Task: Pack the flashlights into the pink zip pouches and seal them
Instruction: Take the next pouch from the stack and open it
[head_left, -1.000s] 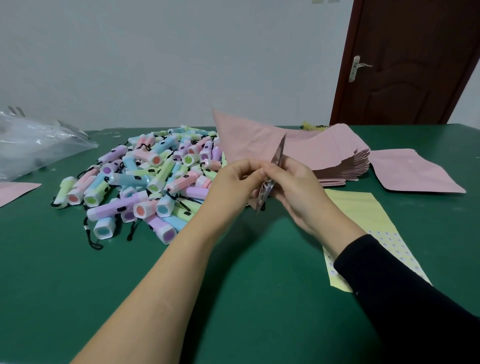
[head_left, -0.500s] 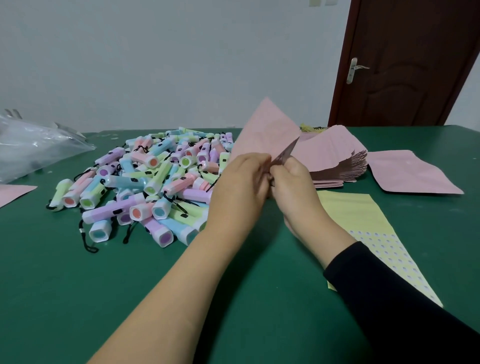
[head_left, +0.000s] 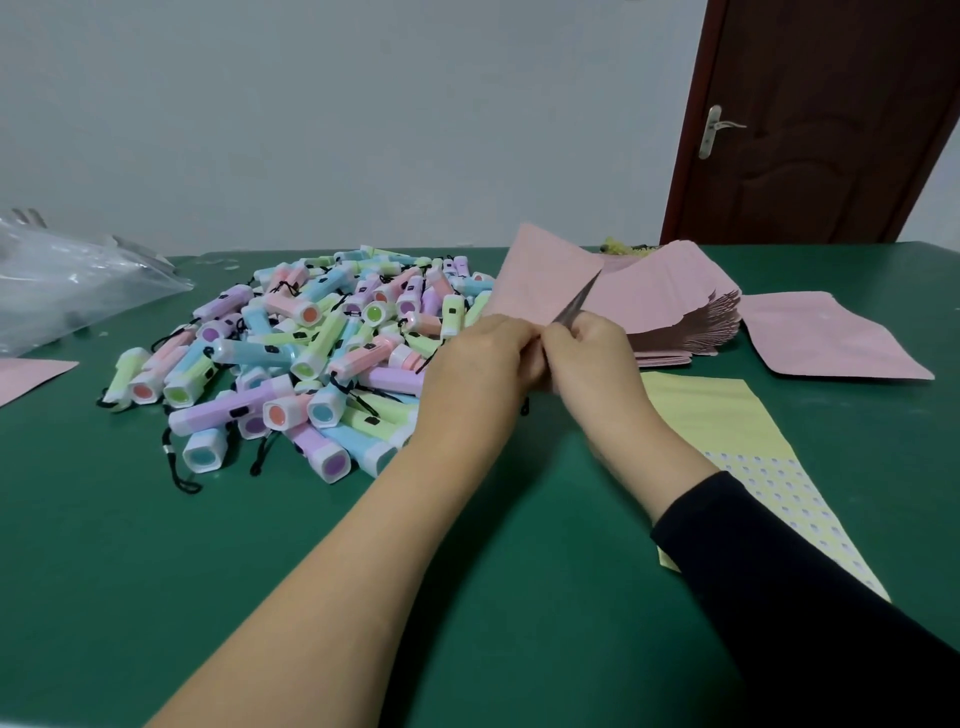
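Fingers (head_left: 514, 335) of the left hand (head_left: 480, 369) and the right hand (head_left: 592, 358) were curled knuckle to knuckle, pinching the lower edge of one pink zip pouch (head_left: 545, 283), which rose just beyond them. Loose flashlights (head_left: 311, 353) lay heaped on the desk (head_left: 156, 571) left of the fingers, and the stack of pouches (head_left: 680, 317) sat to their right.

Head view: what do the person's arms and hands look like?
Left hand and left forearm are bare, no sleeve showing. Right hand is bare; a black long sleeve covers that arm down to above the wrist. No gloves, rings or watch visible.
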